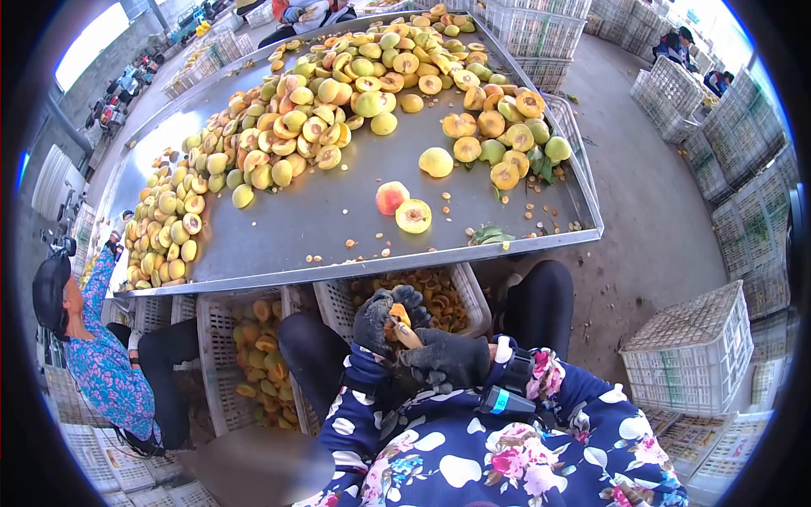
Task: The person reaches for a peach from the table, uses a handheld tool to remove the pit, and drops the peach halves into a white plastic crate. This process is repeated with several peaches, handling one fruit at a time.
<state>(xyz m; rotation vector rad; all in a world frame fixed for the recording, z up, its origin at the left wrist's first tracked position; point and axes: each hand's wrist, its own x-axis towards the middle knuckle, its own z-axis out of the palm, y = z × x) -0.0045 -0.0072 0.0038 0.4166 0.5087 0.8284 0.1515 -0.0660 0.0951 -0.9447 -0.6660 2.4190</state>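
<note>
In a dark glove, my left hand (378, 325) is closed around a piece of orange-yellow peach (398, 313) above a crate. My right hand (449, 358), gloved too, is closed on a small tool with a light wooden handle (408, 336), its tip against the peach piece. Beneath both hands, a white crate (480, 306) holds orange peach pieces (443, 297). On the metal table (312, 224) in front lie a red-yellow peach half (391, 198) and a cut half (413, 216) showing its inside, with a heap of halved peaches (296, 127) behind.
Raised rims edge the metal table; pits and green leaves (490, 235) lie near its front edge. A crate of peach halves (260, 359) stands at my left, beside a seated co-worker (110, 372). Crates (688, 351) are stacked at the right. More people sit farther back.
</note>
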